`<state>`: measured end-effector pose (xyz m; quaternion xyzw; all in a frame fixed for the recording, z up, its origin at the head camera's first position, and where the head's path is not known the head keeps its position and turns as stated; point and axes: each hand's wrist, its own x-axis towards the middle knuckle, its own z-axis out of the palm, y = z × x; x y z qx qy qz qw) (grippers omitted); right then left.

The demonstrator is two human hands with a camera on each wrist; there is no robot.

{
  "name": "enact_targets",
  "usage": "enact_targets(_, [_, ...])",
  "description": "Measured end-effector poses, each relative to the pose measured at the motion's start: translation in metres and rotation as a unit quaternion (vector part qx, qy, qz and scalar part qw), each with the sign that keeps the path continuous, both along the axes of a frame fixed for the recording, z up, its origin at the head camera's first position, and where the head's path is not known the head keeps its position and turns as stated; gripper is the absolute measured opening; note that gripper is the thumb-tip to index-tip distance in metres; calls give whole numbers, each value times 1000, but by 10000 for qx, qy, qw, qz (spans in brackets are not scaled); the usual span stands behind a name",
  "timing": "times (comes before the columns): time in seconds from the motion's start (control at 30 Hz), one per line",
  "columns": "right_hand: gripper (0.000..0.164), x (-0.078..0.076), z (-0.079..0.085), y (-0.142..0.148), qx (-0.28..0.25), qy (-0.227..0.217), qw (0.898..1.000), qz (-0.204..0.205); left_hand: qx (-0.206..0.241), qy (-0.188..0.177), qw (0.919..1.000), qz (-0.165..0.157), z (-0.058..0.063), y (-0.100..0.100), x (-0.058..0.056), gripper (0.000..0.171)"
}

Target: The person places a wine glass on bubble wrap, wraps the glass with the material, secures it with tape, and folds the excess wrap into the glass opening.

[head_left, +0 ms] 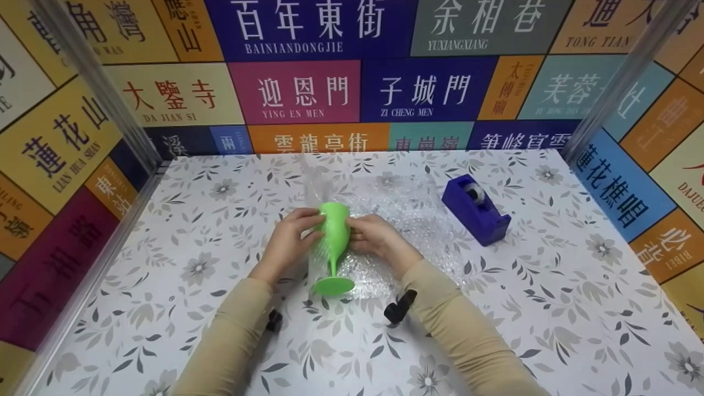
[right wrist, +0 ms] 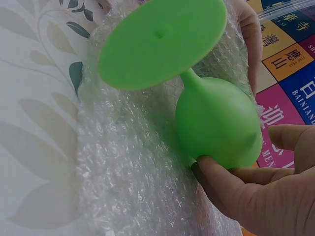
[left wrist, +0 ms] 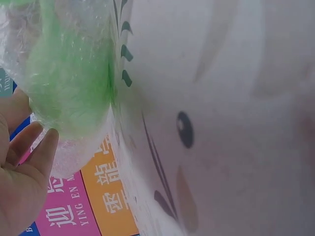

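So my left hand point(head_left: 289, 236) has bubble wrap point(head_left: 379, 278) pinched against a green goblet point(head_left: 336, 231), my right hand point(head_left: 382, 236) grips its bowl, and a purple tape dispenser point(head_left: 473, 219) sits off right.

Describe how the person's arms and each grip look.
The left sleeve and right sleeve are long, plain tan and creased, ending near the wrists. A left black fitting and a right black fitting show beside the cuffs. Both the left grip and right grip are bare, without gloves. I see no cables or markings.
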<state>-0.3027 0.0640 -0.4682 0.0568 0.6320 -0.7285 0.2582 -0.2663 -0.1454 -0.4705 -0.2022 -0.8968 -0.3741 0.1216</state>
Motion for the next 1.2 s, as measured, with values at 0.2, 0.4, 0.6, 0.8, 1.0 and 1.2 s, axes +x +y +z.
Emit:
enact_targets(0.2, [35,1,-1,2,45,49,10000,45,-218,-172,9996,-51,2,2,-1,38])
enact_targets(0.4, [34,2,-1,3,64,0,10000,17,-352,88,9992,-195,3,4,-2,36])
enact_targets(0.6, [32,2,-1,3,213,125,9997,59,-506,189,9984,-171,6,7,-2,36])
enact_targets(0.8, [35,3,-3,4,319,208,9991,176,-680,170,9974,-157,9,10,-1,36])
enact_targets(1.0, [33,2,-4,5,409,212,9987,202,-893,161,9957,-180,12,13,-1,36])
enact_targets(1.2, [34,3,-3,9,606,642,9955,339,-1001,202,9945,-231,13,15,-2,34])
